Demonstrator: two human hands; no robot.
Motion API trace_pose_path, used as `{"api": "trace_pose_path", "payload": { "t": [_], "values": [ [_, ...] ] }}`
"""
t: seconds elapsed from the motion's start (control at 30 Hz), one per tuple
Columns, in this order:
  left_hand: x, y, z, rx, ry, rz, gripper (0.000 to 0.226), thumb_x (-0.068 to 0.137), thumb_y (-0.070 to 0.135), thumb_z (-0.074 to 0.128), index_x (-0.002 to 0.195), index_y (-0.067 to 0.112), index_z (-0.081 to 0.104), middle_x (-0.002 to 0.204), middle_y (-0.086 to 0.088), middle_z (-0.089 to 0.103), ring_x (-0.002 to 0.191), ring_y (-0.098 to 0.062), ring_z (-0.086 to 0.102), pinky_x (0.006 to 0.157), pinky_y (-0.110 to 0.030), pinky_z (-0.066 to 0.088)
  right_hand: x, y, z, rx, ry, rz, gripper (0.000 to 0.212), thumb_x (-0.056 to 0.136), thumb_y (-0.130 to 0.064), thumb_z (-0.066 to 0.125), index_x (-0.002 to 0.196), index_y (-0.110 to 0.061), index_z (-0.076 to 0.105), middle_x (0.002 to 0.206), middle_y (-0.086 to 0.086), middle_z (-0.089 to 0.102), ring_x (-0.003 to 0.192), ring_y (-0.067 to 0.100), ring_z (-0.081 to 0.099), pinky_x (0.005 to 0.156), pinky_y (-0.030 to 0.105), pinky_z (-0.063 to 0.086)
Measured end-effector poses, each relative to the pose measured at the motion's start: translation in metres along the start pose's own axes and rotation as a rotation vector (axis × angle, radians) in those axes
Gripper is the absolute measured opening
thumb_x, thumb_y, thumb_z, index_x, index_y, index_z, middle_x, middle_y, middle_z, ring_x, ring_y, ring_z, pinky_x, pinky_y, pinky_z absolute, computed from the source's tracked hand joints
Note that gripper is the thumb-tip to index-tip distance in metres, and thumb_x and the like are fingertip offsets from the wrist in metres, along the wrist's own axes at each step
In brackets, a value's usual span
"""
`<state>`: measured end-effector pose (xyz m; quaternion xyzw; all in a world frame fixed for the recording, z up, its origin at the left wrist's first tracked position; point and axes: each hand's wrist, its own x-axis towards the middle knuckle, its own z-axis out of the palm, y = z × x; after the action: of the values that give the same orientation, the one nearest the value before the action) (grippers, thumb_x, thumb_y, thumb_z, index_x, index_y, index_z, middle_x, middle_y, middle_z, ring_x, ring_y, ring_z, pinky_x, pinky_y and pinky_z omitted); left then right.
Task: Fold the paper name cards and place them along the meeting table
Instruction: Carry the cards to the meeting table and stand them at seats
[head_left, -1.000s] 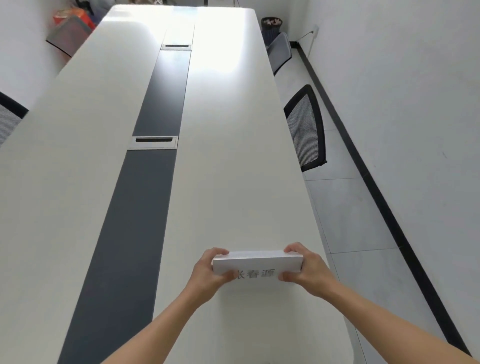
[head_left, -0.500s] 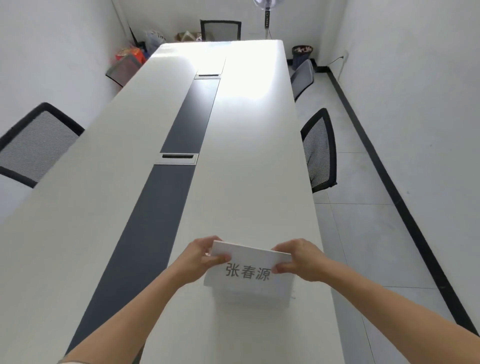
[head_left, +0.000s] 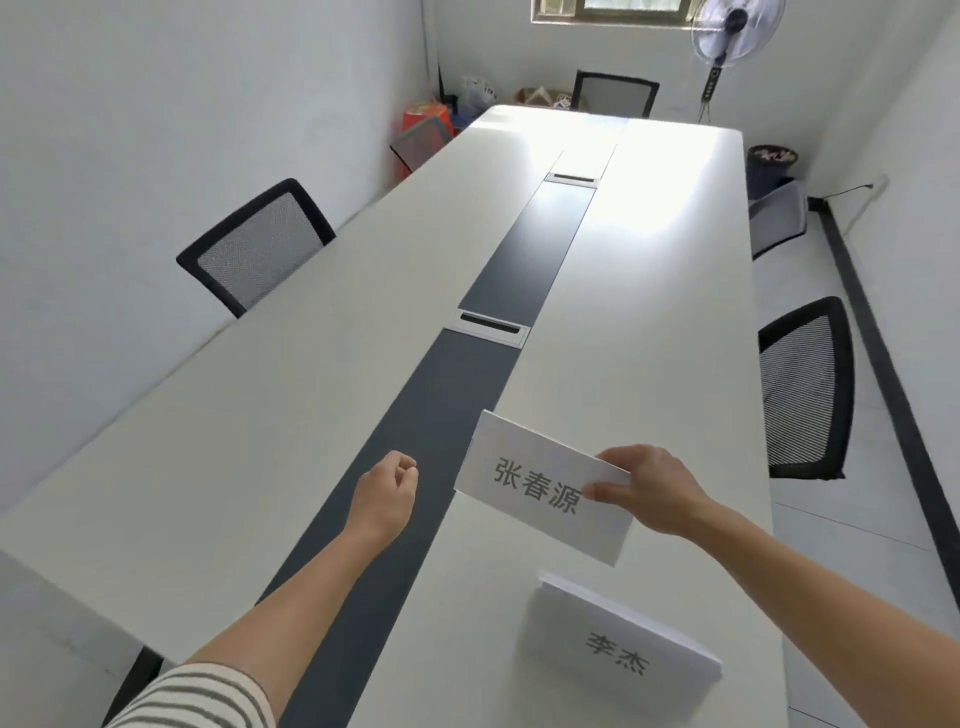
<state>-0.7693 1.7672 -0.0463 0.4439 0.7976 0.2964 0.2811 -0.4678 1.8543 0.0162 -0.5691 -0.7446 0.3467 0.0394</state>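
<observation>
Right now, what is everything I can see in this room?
Meeting table: one, white with a dark centre strip, running down the room.
Cable boxes: two, silver-framed, set in the strip.
Held name card: one, white with grey characters, lifted above the table's right half.
Paper stack: one, white, top sheet printed, lying near the table's near right edge.
Mesh chairs: at least four, black, along both sides and at the far end.
Standing fan: one, far right corner.
Bin: one, dark, by the right wall.
Bags and boxes: several, red and white, far left corner.
Left hand: loosely curled, holding nothing, over the strip.
Right hand: pinching the card's right end.
</observation>
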Motion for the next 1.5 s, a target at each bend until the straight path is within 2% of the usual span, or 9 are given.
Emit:
{"api": "trace_pose_path", "payload": {
  "t": [0.2, 0.37, 0.47, 0.8, 0.97, 1.2, 1.33, 1.4, 1.5],
  "values": [
    [0.043, -0.109, 0.009, 0.319, -0.058, -0.138, 0.037, 0.097, 0.033, 0.041, 0.127, 0.013, 0.048, 0.131, -0.008, 0.05, 0.117, -0.024, 0.048, 0.094, -0.037, 0.044, 0.076, -0.048, 0.052, -0.181, 0.004, 0.026, 0.023, 0.081, -0.044, 0.065, 0.101, -0.036, 0.07, 0.089, -0.008, 0.069, 0.084, 0.02, 0.061, 0.071, 0.031, 0.047],
    [0.057, -0.165, 0.034, 0.633, -0.175, -0.143, 0.064, 0.098, 0.049, 0.025, 0.151, 0.017, 0.015, 0.161, -0.016, 0.009, 0.149, -0.031, 0.007, 0.118, -0.043, 0.016, 0.148, -0.076, 0.099, -0.299, 0.032, 0.032, 0.024, 0.086, -0.043, 0.06, 0.105, -0.033, 0.068, 0.095, 0.001, 0.071, 0.087, 0.026, 0.062, 0.07, 0.032, 0.045],
    [0.052, -0.186, 0.05, 0.704, -0.123, -0.083, 0.069, 0.096, 0.052, 0.013, 0.151, 0.012, 0.013, 0.16, -0.02, 0.012, 0.148, -0.035, 0.007, 0.119, -0.048, 0.012, 0.191, -0.089, 0.123, -0.317, 0.048, 0.04, 0.026, 0.087, -0.042, 0.058, 0.11, -0.035, 0.067, 0.1, 0.003, 0.071, 0.093, 0.028, 0.062, 0.072, 0.031, 0.044],
    [0.055, -0.2, 0.06, 0.638, -0.079, -0.058, 0.066, 0.096, 0.05, 0.013, 0.15, 0.011, 0.022, 0.158, -0.021, 0.018, 0.147, -0.034, 0.012, 0.115, -0.052, 0.018, 0.278, -0.107, 0.156, -0.377, 0.108, -0.008, 0.03, 0.092, -0.037, 0.054, 0.119, -0.026, 0.061, 0.111, 0.007, 0.07, 0.098, 0.032, 0.062, 0.079, 0.038, 0.046],
    [0.055, -0.198, 0.059, 0.646, -0.096, -0.068, 0.068, 0.096, 0.051, 0.007, 0.15, 0.011, 0.021, 0.158, -0.021, 0.019, 0.147, -0.034, 0.014, 0.115, -0.052, 0.018, 0.281, -0.099, 0.168, -0.52, 0.122, -0.126, 0.06, 0.095, -0.033, 0.051, 0.149, -0.027, 0.026, 0.149, 0.007, 0.043, 0.126, 0.032, 0.048, 0.095, 0.045, 0.042],
    [0.055, -0.198, 0.058, 0.656, -0.109, -0.072, 0.069, 0.096, 0.051, 0.007, 0.149, 0.011, 0.024, 0.157, -0.022, 0.02, 0.147, -0.035, 0.016, 0.115, -0.052, 0.018, 0.282, -0.092, 0.172, -0.601, 0.124, -0.157, 0.061, 0.097, -0.031, 0.047, 0.151, -0.026, 0.018, 0.143, 0.007, 0.045, 0.121, 0.032, 0.047, 0.09, 0.045, 0.044],
    [0.054, -0.196, 0.057, 0.667, -0.128, -0.079, 0.069, 0.096, 0.051, 0.007, 0.149, 0.011, 0.024, 0.157, -0.022, 0.021, 0.146, -0.036, 0.016, 0.117, -0.051, 0.014, 0.278, -0.095, 0.165, -0.632, 0.048, -0.104, 0.074, 0.093, -0.038, 0.052, 0.153, -0.027, 0.009, 0.155, 0.011, 0.029, 0.14, 0.033, 0.029, 0.105, 0.046, 0.034],
    [0.054, -0.195, 0.056, 0.677, -0.129, -0.069, 0.068, 0.095, 0.051, 0.013, 0.149, 0.011, 0.023, 0.157, -0.022, 0.02, 0.146, -0.036, 0.016, 0.118, -0.049, 0.009, 0.267, -0.097, 0.156, -0.619, 0.058, -0.081, 0.075, 0.092, -0.041, 0.052, 0.153, -0.026, 0.01, 0.158, 0.013, 0.022, 0.144, 0.033, 0.021, 0.11, 0.047, 0.029],
    [0.054, -0.194, 0.056, 0.688, -0.144, -0.068, 0.07, 0.093, 0.051, 0.021, 0.148, 0.008, 0.027, 0.156, -0.024, 0.022, 0.145, -0.037, 0.018, 0.117, -0.048, 0.005, 0.235, -0.092, 0.135, -0.548, 0.155, -0.133, 0.059, 0.093, -0.036, 0.052, 0.147, -0.021, 0.034, 0.151, 0.009, 0.038, 0.138, 0.029, 0.034, 0.106, 0.043, 0.034]
  ]
}}
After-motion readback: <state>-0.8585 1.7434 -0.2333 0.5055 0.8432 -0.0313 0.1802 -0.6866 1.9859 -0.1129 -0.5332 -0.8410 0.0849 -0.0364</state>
